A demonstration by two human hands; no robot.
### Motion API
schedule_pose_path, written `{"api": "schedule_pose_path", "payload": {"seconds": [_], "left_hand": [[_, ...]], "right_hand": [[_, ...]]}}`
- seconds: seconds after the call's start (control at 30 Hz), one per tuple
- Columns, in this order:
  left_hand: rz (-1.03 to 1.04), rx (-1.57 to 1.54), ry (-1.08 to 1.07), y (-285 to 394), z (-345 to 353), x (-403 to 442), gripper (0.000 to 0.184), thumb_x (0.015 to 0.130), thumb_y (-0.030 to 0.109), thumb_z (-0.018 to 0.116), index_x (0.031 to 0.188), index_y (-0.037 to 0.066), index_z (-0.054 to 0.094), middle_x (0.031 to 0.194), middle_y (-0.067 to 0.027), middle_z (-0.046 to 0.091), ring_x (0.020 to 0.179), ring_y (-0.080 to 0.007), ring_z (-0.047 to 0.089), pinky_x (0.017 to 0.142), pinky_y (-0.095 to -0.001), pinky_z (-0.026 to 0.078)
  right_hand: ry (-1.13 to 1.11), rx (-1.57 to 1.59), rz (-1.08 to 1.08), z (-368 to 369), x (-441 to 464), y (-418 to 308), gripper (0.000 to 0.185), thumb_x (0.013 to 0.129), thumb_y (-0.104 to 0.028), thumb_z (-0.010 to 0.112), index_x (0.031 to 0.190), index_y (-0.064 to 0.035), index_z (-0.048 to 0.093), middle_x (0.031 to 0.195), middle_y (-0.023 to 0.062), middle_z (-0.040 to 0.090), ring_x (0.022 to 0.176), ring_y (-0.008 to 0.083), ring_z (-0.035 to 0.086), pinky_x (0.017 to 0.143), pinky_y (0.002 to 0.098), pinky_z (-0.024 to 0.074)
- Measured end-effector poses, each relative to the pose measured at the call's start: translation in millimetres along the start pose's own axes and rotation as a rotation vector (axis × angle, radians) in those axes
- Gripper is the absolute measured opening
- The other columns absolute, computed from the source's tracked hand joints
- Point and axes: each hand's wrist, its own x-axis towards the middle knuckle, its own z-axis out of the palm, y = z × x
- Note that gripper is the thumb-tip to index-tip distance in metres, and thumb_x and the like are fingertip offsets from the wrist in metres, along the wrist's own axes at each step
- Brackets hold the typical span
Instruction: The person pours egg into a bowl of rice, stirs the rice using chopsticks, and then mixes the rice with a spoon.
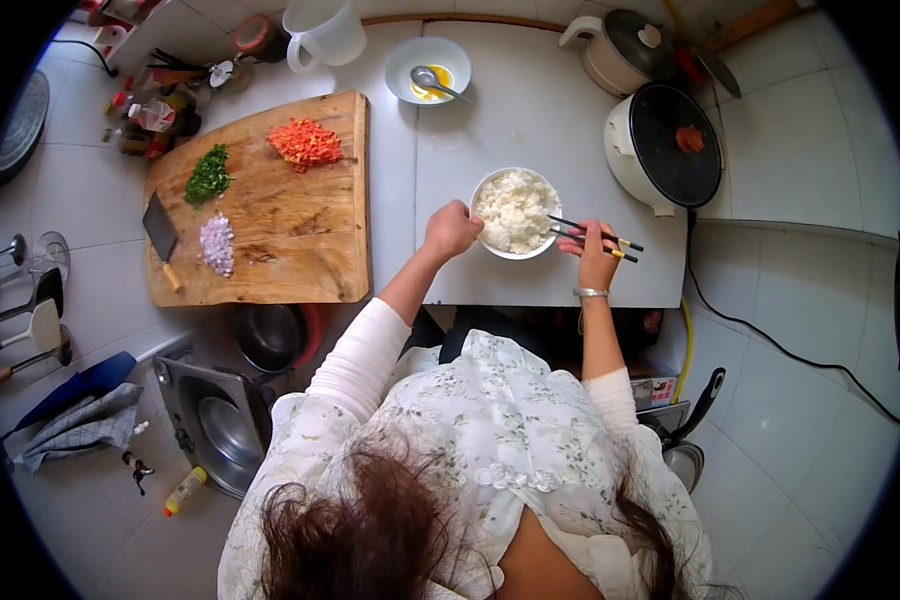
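Observation:
A white bowl [518, 256] heaped with white rice [514, 208] stands near the front edge of the counter. My left hand [453, 230] is closed on the bowl's left rim. On the right, my right hand [592, 252] grips a pair of black chopsticks [610, 238] with yellow bands, their tips at the rice by the bowl's right rim. Behind it, a glass bowl [398, 70] holds yellow liquid and a metal spoon [428, 78].
On the left, a wooden board [300, 240] bears chopped orange-red pieces [305, 143], chopped greens [208, 175], diced purple onion [216, 246] and a cleaver [159, 228]. A lidded cooker [635, 150], a lidded pot [605, 65] and a plastic jug [328, 35] stand at the back.

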Motion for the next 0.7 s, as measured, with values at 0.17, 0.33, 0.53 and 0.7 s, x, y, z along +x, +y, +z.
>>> {"api": "schedule_pose_path", "payload": {"seconds": [0.17,0.33,0.53,0.7], "left_hand": [[-0.002,0.002,-0.013,0.6,-1.3,-0.1,0.032,0.078,0.028,0.058,0.09,-0.001,0.059,0.088,-0.0196,0.064,0.085,-0.0327,0.062,0.077,-0.0388,0.048],[0.033,-0.013,0.019,-3.7,1.1,1.8,0.033,0.077,0.028,0.058,0.091,-0.002,0.059,0.085,-0.0193,0.065,0.082,-0.032,0.063,0.076,-0.038,0.048],[0.023,-0.054,0.001,-6.2,1.9,2.9,0.031,0.076,0.027,0.058,0.09,-0.001,0.059,0.082,-0.0179,0.065,0.08,-0.0307,0.063,0.074,-0.0371,0.048],[0.019,-0.081,-0.013,-4.4,-0.2,0.2,0.03,0.076,0.027,0.058,0.088,-0.001,0.059,0.078,-0.0163,0.065,0.078,-0.029,0.063,0.073,-0.0361,0.049]], "right_hand": [[0.114,0.15,-0.01,10.2,8.5,8.4,0.033,0.095,-0.024,0.046,0.078,0.0031,0.05,0.067,0.0151,0.06,0.051,0.0228,0.064,0.045,0.0252,0.0539],[0.022,0.147,-0.089,1.2,-1.3,-14.3,0.034,0.095,-0.027,0.046,0.079,0.0035,0.051,0.068,0.0145,0.06,0.052,0.0215,0.063,0.046,0.0241,0.0531],[-0.17,-0.026,-0.244,5.0,-11.5,-50.2,0.029,0.094,-0.021,0.05,0.085,0.0051,0.058,0.069,0.0112,0.06,0.053,0.016,0.062,0.047,0.0232,0.0491],[-0.27,-0.099,-0.235,20.2,-18.5,-56.5,0.021,0.092,-0.015,0.055,0.088,0.0051,0.06,0.074,0.0085,0.062,0.054,0.0117,0.059,0.048,0.0212,0.0472]]}}
